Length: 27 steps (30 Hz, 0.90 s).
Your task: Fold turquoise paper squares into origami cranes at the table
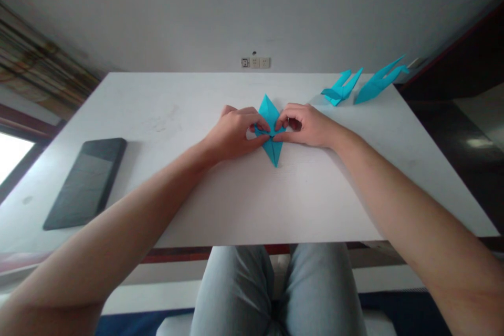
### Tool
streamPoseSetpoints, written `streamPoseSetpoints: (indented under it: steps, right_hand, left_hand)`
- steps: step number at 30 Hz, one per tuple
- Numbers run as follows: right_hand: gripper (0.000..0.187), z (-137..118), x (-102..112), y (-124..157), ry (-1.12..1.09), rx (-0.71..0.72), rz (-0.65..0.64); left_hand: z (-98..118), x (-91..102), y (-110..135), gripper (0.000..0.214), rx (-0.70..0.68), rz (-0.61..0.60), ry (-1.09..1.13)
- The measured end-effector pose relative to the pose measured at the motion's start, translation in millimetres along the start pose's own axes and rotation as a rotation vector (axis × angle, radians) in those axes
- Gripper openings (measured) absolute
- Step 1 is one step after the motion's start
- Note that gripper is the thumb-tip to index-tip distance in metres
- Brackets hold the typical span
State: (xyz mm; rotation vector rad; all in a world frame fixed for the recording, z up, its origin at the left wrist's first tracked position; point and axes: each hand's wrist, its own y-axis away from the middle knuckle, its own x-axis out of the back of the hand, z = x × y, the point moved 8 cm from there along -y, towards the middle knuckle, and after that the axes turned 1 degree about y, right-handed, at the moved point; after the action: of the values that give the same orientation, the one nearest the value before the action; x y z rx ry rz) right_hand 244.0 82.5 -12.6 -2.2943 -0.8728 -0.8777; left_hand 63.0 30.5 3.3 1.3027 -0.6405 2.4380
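Observation:
A blue piece of origami paper [269,109], folded into a long diamond, lies on the white table with one point away from me and one towards me. My left hand [238,131] pinches its left side near the middle, thumb and forefinger close together. From the right, my right hand [307,125] grips the opposite side, its thumb and forefinger meeting the paper close to the left thumb. A crease runs down the lower half of the diamond. The fingertips partly cover the paper's middle.
Two folded blue paper cranes, a nearer-left crane [342,89] and a right crane [380,83], stand at the table's back right. A dark tablet-like device [84,184] lies on the left of the white table [252,210]. Wall sockets [255,62] sit behind the back edge.

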Motion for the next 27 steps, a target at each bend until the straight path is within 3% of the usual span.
streamPoseSetpoints:
  steps: [10,15,21,27]
  right_hand:
    - [0.031,-6,-2,-1,0.096,-0.032,0.043]
    - [0.042,13,12,2,0.069,-0.13,0.043]
    - [0.051,7,8,4,0.021,-0.068,0.049]
    - [0.074,13,6,6,-0.06,-0.106,0.088]
  left_hand:
    - [-13,-2.9,-1,0.02,0.093,0.026,0.001]
    - [-24,1.8,1,0.033,0.166,0.03,-0.054]
    - [-19,3.7,2,0.045,0.114,0.034,-0.075]
    - [-27,2.0,1,0.025,0.18,0.079,-0.038]
